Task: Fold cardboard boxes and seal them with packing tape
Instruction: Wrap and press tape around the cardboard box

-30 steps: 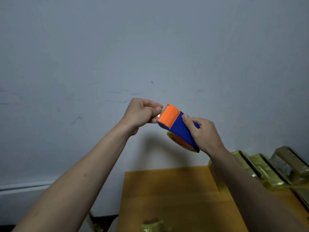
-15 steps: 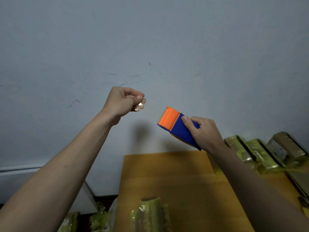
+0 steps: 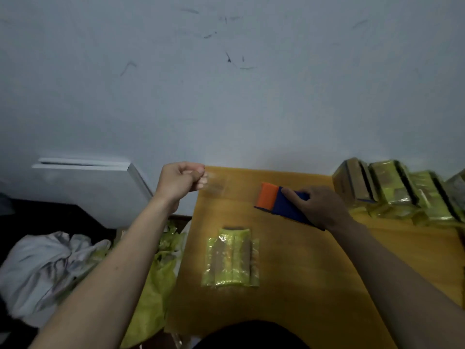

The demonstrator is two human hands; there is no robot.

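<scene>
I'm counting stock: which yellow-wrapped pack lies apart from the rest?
The flat pack lying alone mid-table, before the person; the others stand in a row at the far right.

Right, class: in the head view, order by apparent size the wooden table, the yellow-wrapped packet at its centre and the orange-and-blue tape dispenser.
1. wooden table
2. yellow-wrapped packet
3. tape dispenser, though the right hand covers part of it, so its lead over the packet is unsure.

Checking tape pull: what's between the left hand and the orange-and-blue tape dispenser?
Head view: a faint, blurred strip of clear tape seems to span from left hand toward the orange-and-blue tape dispenser, over bare yellow table.
</scene>
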